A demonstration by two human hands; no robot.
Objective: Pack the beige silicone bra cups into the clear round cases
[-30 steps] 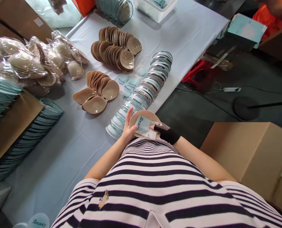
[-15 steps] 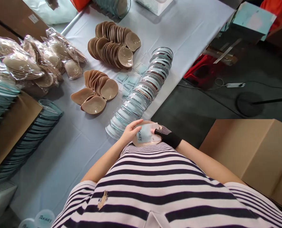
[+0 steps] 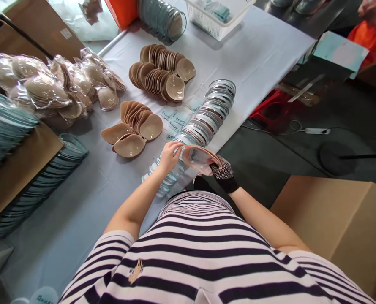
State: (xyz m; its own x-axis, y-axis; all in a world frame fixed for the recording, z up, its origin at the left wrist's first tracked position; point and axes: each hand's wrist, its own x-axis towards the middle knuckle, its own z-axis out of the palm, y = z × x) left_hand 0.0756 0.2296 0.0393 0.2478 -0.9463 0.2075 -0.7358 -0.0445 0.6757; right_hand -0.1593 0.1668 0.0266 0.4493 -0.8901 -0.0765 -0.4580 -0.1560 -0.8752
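Observation:
In front of my waist, a beige adhesive bra cup (image 3: 191, 154) is held tilted, with something translucent lying in its hollow. My right hand (image 3: 222, 171), in a black dotted fingerless glove, is closed on the cup's right edge. The bare fingers of my left hand (image 3: 170, 156) pinch the left edge. Just beyond and partly beneath my hands runs a long row of clear round plastic cases (image 3: 208, 116). Beside that row lie small flat packets printed "beauty" (image 3: 177, 120). Farther left, loose bra cups (image 3: 130, 145) lie nested on the table.
More nested bra cups (image 3: 175, 88) lie farther back on the grey-covered table (image 3: 112, 198). Bagged cups (image 3: 45, 88) and stacked clear cases (image 3: 42, 185) occupy the left side. A white basket (image 3: 218, 27) sits at the far edge; a cardboard box (image 3: 317, 211) stands at right.
Both hands have moved the bra cup forward, away from my body, and tilted it up. The printed packet that faced up on it no longer shows clearly. The view has shifted slightly.

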